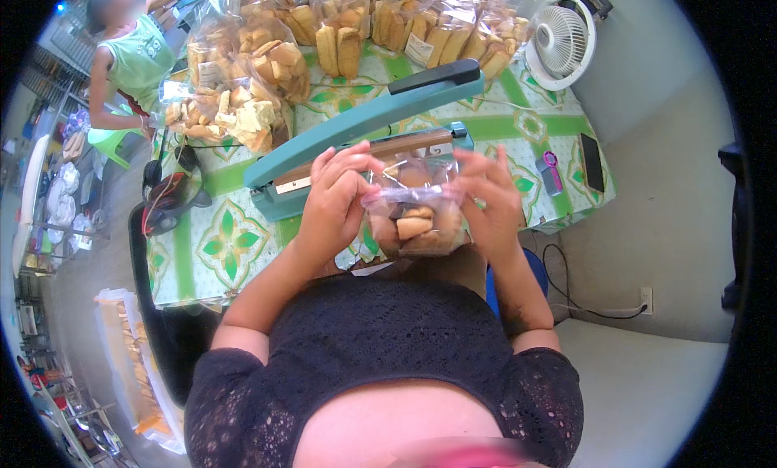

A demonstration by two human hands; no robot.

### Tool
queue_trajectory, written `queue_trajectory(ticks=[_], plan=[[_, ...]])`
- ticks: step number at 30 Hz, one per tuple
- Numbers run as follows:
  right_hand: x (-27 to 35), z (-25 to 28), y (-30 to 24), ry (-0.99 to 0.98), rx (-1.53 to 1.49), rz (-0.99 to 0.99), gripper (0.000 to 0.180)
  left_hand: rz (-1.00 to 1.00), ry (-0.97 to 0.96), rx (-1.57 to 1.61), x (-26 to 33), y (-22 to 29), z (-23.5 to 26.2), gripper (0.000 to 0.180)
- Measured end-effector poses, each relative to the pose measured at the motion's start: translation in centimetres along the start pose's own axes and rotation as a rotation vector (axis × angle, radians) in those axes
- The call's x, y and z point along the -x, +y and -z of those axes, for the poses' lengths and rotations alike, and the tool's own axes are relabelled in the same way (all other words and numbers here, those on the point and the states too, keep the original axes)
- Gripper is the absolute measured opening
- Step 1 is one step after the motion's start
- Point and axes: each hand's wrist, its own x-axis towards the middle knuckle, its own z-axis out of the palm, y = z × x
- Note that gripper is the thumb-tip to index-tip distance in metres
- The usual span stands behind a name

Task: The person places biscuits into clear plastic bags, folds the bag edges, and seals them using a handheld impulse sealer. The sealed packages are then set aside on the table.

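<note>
Between my hands is a clear plastic bag of bread pieces [417, 227], at the table's near edge. My left hand [341, 185] is closed, its thumb and fingers pinching the bag's left upper side. On the opposite side, my right hand [490, 194] grips the bag, some fingers raised. The plastic between them is gathered in a crease. Just beyond the bag lies a long teal bag sealer [332, 133] with its arm lifted at a slant and a black handle [435, 76] at the right end. My hands partly hide the sealer's base.
Several filled bread bags [235, 104] crowd the table's far side. A white fan [560, 43] stands at the far right, near a black phone [592, 162] and a pink-handled item [552, 170]. Dark cables [174, 189] lie at left. A person in pale green [139, 59] stands beyond.
</note>
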Motion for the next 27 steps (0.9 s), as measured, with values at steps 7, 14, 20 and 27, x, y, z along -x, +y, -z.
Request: queue_trajectory(ticks=[7,14,20,27], plan=[[-2.3,0.3,2.9,-0.082,0.091,0.025,0.003,0.439,-0.128,0.324,-0.4,-2.7,-3.4,0.01],[-6.3,-4.3,10.7,-0.384,-0.229,-0.617,0.008,0.691,-0.145,0.38,-0.9,-8.3,-7.7,0.009],[-8.6,-7.1,14.5,-0.554,-0.221,-0.739,0.011,0.458,-0.15,-0.358,0.6,-10.1,-8.6,0.021],[-9.4,-9.0,15.7,-0.524,-0.195,-0.673,0.013,0.589,-0.311,-0.185,-1.4,-10.6,-7.7,0.034]])
